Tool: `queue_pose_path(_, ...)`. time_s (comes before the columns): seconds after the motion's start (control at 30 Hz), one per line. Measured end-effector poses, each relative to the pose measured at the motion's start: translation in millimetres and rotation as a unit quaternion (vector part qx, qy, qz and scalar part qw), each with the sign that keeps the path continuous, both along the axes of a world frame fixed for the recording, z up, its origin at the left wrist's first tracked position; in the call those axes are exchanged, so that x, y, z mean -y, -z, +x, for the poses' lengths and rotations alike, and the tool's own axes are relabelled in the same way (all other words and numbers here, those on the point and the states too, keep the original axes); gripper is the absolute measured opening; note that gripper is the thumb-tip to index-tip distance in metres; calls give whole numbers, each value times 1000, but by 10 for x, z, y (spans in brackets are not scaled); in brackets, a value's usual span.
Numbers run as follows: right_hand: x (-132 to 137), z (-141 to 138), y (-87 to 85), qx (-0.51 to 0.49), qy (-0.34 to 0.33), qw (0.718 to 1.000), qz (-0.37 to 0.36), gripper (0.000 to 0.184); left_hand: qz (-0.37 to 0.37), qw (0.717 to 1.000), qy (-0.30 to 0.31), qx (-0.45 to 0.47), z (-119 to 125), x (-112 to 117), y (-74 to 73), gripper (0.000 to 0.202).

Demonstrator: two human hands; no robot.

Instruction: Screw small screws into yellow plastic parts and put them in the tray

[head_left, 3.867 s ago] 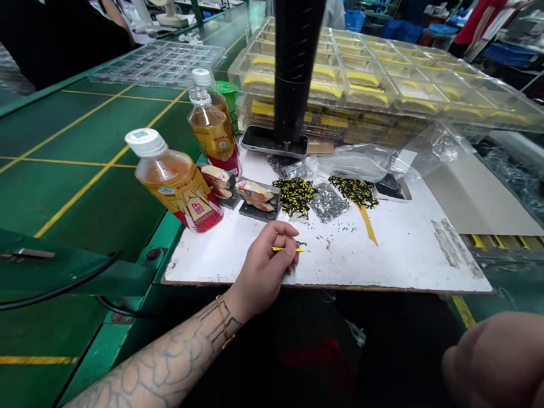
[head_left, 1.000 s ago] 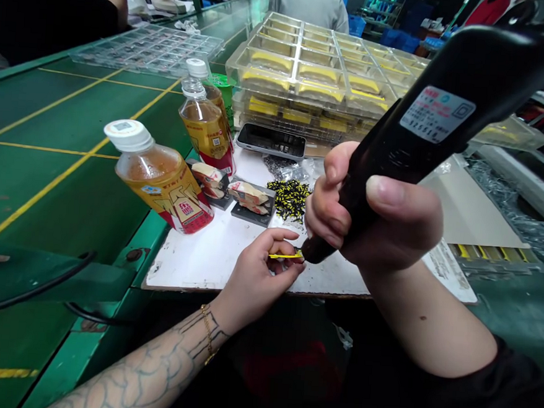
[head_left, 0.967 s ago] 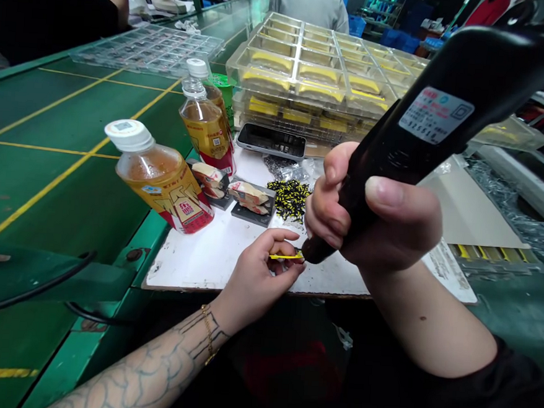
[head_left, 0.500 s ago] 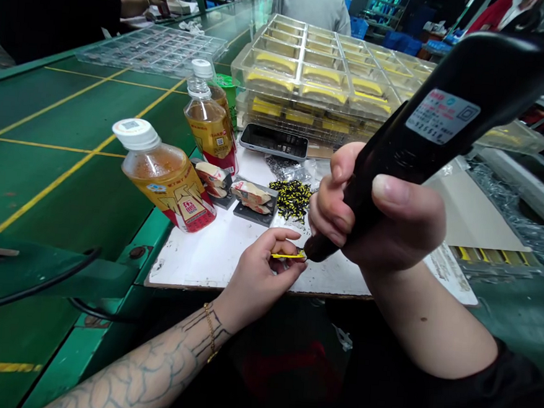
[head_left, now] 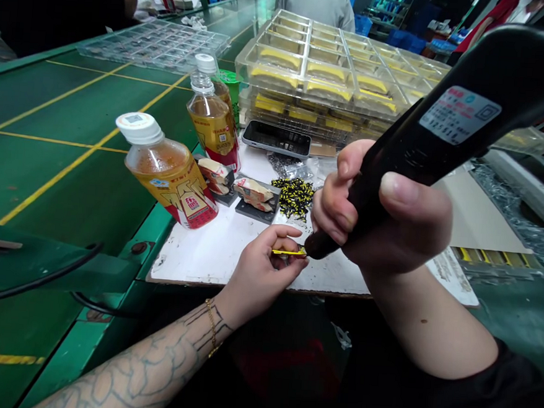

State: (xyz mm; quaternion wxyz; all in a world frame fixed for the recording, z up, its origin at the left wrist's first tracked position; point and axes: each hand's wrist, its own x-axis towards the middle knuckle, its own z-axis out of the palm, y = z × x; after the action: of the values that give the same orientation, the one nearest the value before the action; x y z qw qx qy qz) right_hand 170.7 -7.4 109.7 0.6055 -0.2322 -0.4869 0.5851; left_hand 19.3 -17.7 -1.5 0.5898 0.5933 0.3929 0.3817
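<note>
Low over the front of the white board (head_left: 203, 255), my left hand (head_left: 268, 263) pinches a small, thin yellow part (head_left: 288, 252) between thumb and fingers. My right hand (head_left: 387, 218) is wrapped round a black hand-held electric tool (head_left: 425, 146) with a white printed label, held at a slant. The tool's narrow lower end meets the right end of the yellow part; whether they touch, I cannot tell. A pile of small black-and-yellow pieces (head_left: 293, 196) lies just beyond my left hand. Two dark blocks with taped wrappings, one a taped block (head_left: 256, 197), stand left of the pile.
Drink bottles, the nearest bottle (head_left: 169, 172) leaning, stand at the board's left edge. A phone (head_left: 276, 139) lies before stacked clear trays (head_left: 327, 77) of yellow parts. Cardboard (head_left: 481, 212) covers another tray at right. The green conveyor (head_left: 50, 108) runs left; other people sit beyond.
Both hands hold the same things in nearly the same place. The view has shifted slightly. At the far left, another person's arm has drawn back from view.
</note>
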Motion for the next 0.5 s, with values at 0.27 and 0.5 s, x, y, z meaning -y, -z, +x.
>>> queue_pose_path(0.27, 40, 123, -181, 73, 70, 995, 12, 36, -55, 996, -12, 72, -26, -20, 5, 35)
queue_pose_path(0.5, 144, 160, -378, 108, 147, 983, 33, 41, -110, 987, 54, 108, 61, 122, -12, 34)
